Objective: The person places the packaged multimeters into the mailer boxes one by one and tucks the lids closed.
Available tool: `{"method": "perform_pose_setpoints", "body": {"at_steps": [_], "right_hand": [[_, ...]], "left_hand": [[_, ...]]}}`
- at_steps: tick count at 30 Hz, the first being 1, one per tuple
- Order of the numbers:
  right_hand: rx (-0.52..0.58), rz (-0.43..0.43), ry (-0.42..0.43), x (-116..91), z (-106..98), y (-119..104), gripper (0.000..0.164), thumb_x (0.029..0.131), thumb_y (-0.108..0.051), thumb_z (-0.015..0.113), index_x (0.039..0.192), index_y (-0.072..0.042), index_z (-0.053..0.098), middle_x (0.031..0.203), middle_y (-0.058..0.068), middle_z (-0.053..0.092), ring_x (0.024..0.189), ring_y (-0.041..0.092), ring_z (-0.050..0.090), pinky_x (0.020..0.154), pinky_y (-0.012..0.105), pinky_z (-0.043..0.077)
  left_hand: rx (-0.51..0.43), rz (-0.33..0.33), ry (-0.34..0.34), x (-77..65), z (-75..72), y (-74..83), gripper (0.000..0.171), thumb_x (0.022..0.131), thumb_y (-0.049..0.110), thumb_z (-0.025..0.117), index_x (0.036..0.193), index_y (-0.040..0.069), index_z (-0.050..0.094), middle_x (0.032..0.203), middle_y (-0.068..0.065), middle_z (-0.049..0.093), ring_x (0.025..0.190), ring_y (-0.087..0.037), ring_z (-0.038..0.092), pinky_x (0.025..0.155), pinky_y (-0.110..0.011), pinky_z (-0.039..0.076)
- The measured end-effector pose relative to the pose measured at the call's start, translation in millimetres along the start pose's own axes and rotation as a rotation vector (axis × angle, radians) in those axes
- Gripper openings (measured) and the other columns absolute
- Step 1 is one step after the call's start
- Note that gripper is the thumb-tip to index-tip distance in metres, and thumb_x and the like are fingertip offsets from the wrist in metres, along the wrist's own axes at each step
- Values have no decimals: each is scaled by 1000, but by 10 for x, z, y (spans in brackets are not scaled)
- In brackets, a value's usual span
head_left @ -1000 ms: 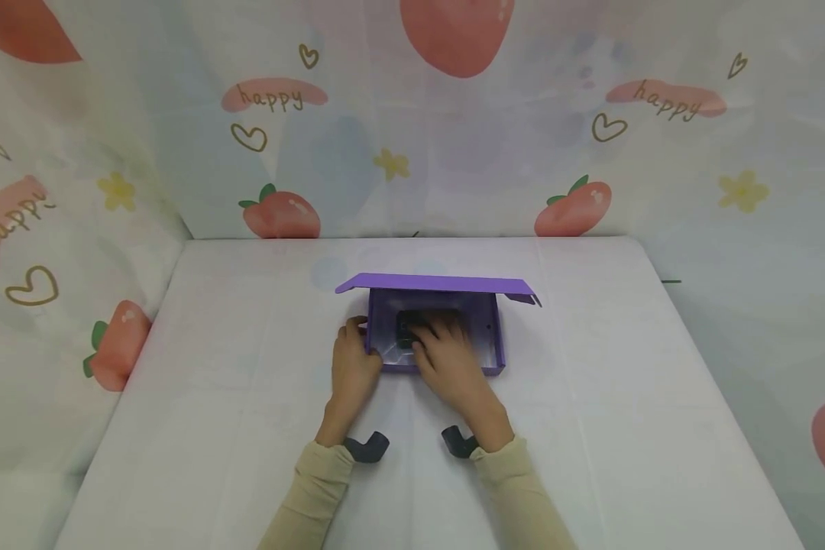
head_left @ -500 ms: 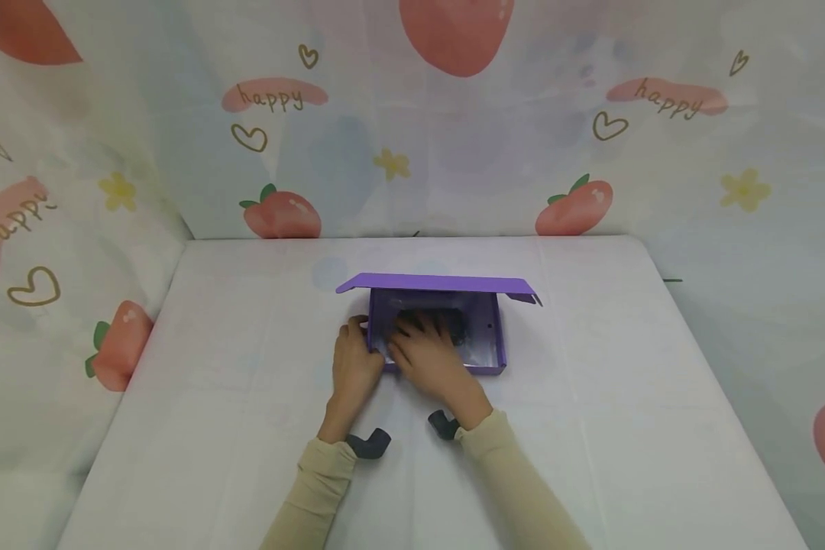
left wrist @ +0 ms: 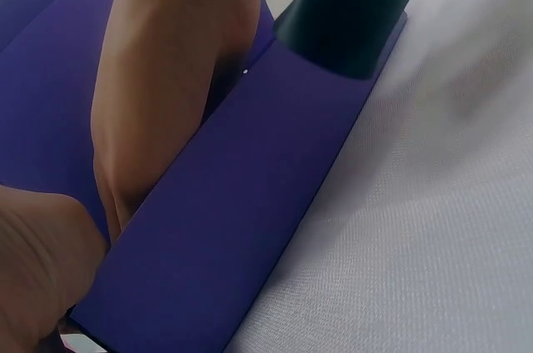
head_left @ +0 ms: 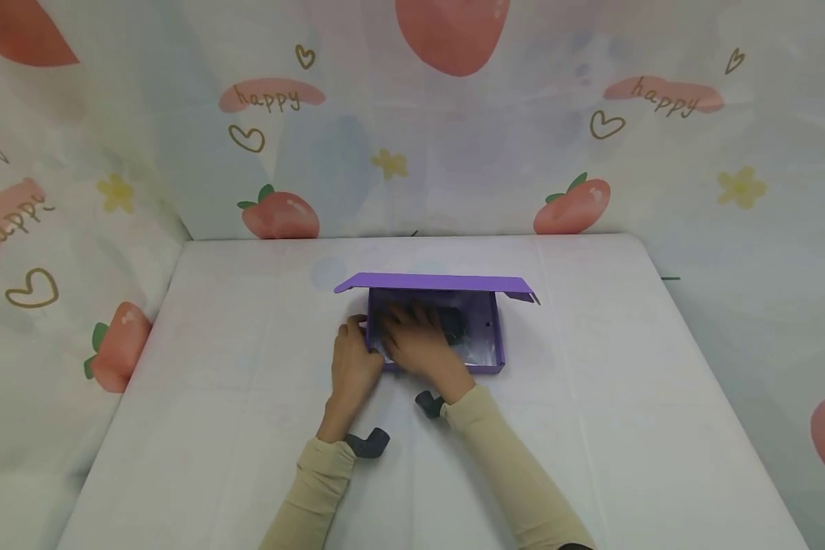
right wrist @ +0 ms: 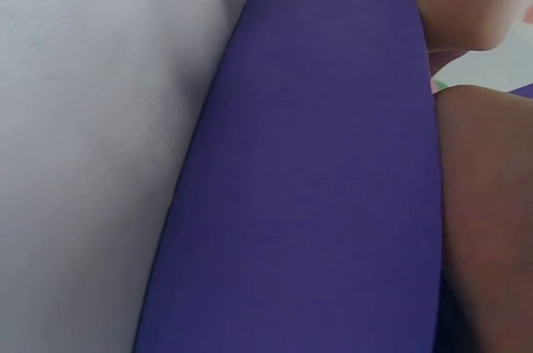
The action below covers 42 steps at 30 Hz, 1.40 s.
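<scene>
A purple cardboard box (head_left: 500, 336) sits on the white cloth, its lid (head_left: 440, 283) raised at the back. My left hand (head_left: 356, 363) grips the box's left wall, thumb over the front left corner, fingers along the outside. Inside the box is my right hand (head_left: 419, 344), at the left half, beside a dark rectangular thing (head_left: 451, 325) that it partly covers. In the left wrist view the right hand (left wrist: 166, 62) reaches down behind the purple front wall (left wrist: 225, 195), which hides its fingertips; I cannot tell whether it holds anything.
A dark curved mount (head_left: 369, 443) sticks out from the left wrist, and another mount (head_left: 429, 404) from the right wrist, over the cloth in front of the box. Patterned cloth walls (head_left: 412, 153) stand behind the table and at both sides.
My right hand has moved left inside the box, uncovering the right end of the dark thing and covering its left part. The left hand and the box have stayed put.
</scene>
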State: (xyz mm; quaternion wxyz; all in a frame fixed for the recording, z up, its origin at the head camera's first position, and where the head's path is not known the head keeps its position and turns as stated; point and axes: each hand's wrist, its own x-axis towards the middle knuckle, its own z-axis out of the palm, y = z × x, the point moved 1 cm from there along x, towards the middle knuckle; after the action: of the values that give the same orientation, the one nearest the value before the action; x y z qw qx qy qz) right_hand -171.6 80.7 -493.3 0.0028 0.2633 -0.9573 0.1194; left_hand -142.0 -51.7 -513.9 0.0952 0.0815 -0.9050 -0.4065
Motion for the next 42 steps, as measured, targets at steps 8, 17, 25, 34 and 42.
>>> {"method": "perform_pose_setpoints", "body": {"at_steps": [8,17,25,34,42], "right_hand": [[-5,43,-24,95,29,-17,40,107,-28,52,145,-16,60,160,9,47,147,49,39,118,74,29],[-9,131,-60,176,41,-60,43,108,-29,52,149,-19,56,162,6,43,149,47,36,118,72,29],[0,199,-83,283,92,-59,50,109,-30,51,157,-18,46,166,14,32,153,48,26,118,76,24],[-9,199,-116,327,129,68,57,111,-37,44,163,-20,35,170,14,26,155,45,23,118,74,26],[33,195,-75,167,78,53,57,109,-34,50,161,-14,39,165,16,38,154,43,30,121,70,25]], "left_hand": [[0,-10,-20,0,-9,4,57,75,-7,53,132,-1,57,108,-22,62,99,-40,61,80,-53,52],[22,-23,-26,10,28,0,50,81,-3,57,132,1,57,108,-23,62,101,-41,61,81,-56,53],[25,-21,-25,11,24,-3,55,76,-6,54,131,0,57,110,-23,62,102,-42,61,81,-57,53],[27,-19,-50,17,16,-7,55,77,-3,54,132,0,57,111,-22,62,103,-42,62,81,-56,53],[45,17,-76,55,-100,10,47,81,2,60,128,-3,60,111,-25,64,97,-45,64,82,-58,53]]}}
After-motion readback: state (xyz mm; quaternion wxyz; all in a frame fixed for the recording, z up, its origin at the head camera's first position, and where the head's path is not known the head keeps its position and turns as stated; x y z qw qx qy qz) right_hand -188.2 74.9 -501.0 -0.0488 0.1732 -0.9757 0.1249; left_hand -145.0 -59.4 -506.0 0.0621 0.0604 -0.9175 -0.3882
